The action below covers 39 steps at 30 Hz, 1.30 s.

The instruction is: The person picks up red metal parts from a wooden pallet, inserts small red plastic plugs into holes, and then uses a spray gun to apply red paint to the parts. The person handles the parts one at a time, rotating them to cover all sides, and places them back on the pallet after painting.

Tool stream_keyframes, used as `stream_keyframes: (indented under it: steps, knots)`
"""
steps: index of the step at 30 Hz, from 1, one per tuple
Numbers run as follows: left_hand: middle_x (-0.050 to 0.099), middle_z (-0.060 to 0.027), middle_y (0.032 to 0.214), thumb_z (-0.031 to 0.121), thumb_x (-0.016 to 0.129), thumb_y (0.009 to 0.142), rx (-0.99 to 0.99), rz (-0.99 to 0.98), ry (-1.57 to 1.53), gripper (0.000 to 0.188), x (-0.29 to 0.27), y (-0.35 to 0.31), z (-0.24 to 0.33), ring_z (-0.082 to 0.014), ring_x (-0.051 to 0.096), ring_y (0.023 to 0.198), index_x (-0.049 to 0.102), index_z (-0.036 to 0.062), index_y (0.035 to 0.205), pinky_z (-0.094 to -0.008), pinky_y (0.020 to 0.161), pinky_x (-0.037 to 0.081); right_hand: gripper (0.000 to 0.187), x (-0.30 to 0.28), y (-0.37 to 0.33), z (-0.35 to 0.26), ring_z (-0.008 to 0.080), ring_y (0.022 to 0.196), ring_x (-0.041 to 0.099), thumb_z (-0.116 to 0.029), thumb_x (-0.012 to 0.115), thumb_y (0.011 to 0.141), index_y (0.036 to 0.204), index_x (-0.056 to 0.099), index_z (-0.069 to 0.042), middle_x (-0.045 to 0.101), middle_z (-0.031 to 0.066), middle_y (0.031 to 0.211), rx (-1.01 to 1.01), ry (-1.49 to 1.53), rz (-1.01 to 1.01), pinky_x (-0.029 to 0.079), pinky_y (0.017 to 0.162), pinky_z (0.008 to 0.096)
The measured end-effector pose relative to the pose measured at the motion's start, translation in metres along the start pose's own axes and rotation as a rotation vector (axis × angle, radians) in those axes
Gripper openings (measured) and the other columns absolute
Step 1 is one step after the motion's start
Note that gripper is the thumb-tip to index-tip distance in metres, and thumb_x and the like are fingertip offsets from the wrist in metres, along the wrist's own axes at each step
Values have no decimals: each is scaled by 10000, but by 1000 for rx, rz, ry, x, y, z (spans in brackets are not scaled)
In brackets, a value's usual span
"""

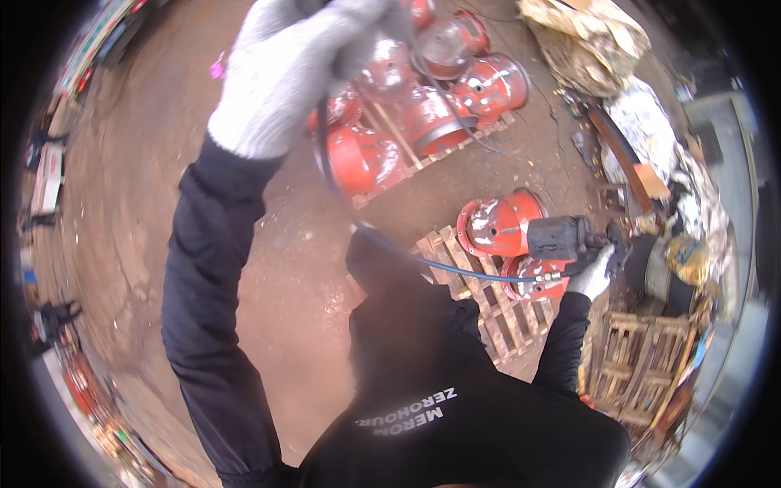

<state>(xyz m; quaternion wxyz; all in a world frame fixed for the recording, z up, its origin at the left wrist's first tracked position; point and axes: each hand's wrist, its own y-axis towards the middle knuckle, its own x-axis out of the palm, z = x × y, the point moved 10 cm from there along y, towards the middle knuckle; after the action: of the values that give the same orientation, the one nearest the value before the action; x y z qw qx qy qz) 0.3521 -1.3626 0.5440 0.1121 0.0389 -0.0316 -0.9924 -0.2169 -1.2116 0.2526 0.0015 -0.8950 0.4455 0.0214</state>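
My left hand (272, 85), in a white knit glove, is raised high at the top of the view, its fingers curled around a dark hose (329, 167); motion smears the fingertips. From there the hose sags in a curve, turns blue and runs to a metal fitting beside my right hand. My right hand (595, 274), also gloved, is out to the right, closed on a bulky black hose-fed tool (558, 237) whose exact kind I cannot make out. That tool is over two red metal housings, an upper one (498, 225) and a lower one (525, 281), partly covered by it.
The two housings are on a wooden pallet (510, 328). Several more red housings (492, 85) crowd another pallet at the top. Right of my hand are a stacked wooden pallet (639, 366), a rusty beam (622, 154) and crumpled sheeting (590, 41). Brown floor (122, 244) extends left.
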Motion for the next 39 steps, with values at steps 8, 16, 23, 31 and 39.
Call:
stream_keyframes:
  steps: [8, 16, 23, 31, 39]
  knots:
    - [742, -62, 964, 184, 612, 1063, 248, -781, -127, 411, -12, 74, -137, -20, 549, 663, 608, -46, 1403, -180, 552, 400, 366, 41, -205, 134, 160, 908, 663, -324, 638, 1074, 1191, 708, 16, 730, 74, 1028, 69, 51, 565, 531, 851, 338]
    - [640, -2, 864, 163, 596, 1074, 127, -1060, -262, 397, -43, 83, -178, 8, 446, 609, 593, -51, 1408, -153, 502, 301, 332, 63, -432, 132, 135, 881, 666, -278, 625, 1082, 1204, 704, 21, 752, 55, 989, 6, -214, 809, 534, 796, 321]
    - [434, 67, 681, 252, 557, 1116, -109, -1207, -347, 207, -74, 79, -271, -20, 309, 486, 601, 82, 1007, -220, 433, 213, 356, 128, -675, 125, 188, 809, 701, -314, 684, 1019, 1045, 698, 40, 750, 114, 903, 137, -172, 1144, 549, 741, 365]
    - [476, 32, 665, 284, 578, 1108, -303, -1340, -350, 281, -134, 24, -334, -60, 344, 464, 559, 112, 887, -238, 405, 250, 261, 198, -877, 142, 119, 851, 677, -227, 655, 1054, 1139, 737, 6, 765, 51, 966, 316, -188, 1376, 537, 754, 298]
    - [586, 17, 863, 216, 574, 1094, -481, -1448, -314, 139, -128, -60, -431, -75, 469, 598, 571, 99, 1170, -232, 534, 389, 354, 185, -945, 214, 123, 915, 679, -281, 692, 1026, 1259, 695, -15, 757, 72, 1014, 469, -109, 1437, 538, 858, 308]
